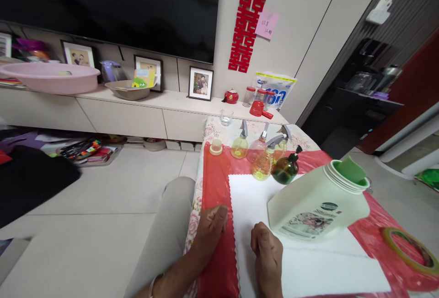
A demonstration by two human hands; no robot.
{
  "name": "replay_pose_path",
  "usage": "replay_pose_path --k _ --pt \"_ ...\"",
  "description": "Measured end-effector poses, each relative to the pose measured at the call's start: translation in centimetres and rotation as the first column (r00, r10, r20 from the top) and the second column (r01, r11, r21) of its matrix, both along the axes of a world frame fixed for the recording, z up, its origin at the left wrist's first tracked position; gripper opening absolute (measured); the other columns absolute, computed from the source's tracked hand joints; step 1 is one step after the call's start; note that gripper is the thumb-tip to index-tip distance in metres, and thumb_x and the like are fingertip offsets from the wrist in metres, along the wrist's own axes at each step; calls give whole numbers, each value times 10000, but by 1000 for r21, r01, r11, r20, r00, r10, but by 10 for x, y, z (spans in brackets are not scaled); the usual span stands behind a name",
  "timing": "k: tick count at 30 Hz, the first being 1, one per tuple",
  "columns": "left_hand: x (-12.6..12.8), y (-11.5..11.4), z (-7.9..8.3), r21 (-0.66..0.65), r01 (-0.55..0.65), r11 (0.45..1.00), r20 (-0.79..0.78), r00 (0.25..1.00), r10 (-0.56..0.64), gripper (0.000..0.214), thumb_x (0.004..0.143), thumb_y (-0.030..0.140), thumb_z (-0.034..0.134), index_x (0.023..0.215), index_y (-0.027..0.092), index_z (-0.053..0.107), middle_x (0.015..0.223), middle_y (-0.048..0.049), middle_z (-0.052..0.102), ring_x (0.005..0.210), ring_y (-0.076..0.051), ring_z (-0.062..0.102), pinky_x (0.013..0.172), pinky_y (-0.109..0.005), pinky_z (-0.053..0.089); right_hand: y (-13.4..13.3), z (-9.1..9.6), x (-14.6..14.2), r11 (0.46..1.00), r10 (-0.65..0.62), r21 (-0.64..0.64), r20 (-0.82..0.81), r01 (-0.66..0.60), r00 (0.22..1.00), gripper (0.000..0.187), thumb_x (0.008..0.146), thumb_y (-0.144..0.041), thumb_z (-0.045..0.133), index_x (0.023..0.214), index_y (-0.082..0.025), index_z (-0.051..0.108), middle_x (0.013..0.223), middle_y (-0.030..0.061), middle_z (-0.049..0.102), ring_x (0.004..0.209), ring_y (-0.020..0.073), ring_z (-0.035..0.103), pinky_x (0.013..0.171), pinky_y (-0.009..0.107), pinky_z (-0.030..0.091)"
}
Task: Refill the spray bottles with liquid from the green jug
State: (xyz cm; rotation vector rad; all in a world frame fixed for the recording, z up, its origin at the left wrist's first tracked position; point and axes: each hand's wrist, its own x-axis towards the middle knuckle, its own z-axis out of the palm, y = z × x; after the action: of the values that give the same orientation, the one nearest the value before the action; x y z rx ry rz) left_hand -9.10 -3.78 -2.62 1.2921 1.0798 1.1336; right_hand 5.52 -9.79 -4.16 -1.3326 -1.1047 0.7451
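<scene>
the left hand (pixel 212 224) and right hand (pixel 268 248) are making fists, fingers folded together; the jug (pixel 315 206) is standing on the sheet (pixel 318 268), at two o'clock from the right hand, three from the left.

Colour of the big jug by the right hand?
The jug is pale green, best seen in the head view.
</scene>
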Motion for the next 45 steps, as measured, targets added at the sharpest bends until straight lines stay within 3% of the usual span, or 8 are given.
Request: replay_pose_path --k 5,11,27,45 --pt "2 1 -4 -100 44 994 -112 992 -55 696 829 877 279 537 246 309 507 53 283 511 -119 272 528 -303 223 8 -17 -1 985 -50 -167 -13 47 999 639 953 -734 383 622 -199 276 579 -17 272 549 92 277 499 234 251" --pt "3 1 5 -94 34 995 -145 988 -47 707 787 920 242 542 257 278 515 52 267 519 -121 253 528 -310 218 7 -16 -2 964 -63 -259 0 61 998 680 909 -802 372 615 -194 301 590 -8 291 570 99 300 528 249 256" --pt "0 1 -7 -120 31 992 -113 993 -45 706 823 892 234 532 251 287 503 51 272 510 -124 275 538 -315 228 7 -9 -4 950 -64 -304 51 76 997 739 863 -884 287 581 -201 318 565 6 323 553 108 328 528 269 274" --pt "-1 -1 -1 -98 79 992 -118 989 -91 712 853 863 228 529 238 327 493 55 295 503 -116 275 530 -306 209 5 -7 -5 955 -51 -291 64 67 997 724 887 -853 291 583 -197 326 581 5 320 568 108 330 538 263 282"
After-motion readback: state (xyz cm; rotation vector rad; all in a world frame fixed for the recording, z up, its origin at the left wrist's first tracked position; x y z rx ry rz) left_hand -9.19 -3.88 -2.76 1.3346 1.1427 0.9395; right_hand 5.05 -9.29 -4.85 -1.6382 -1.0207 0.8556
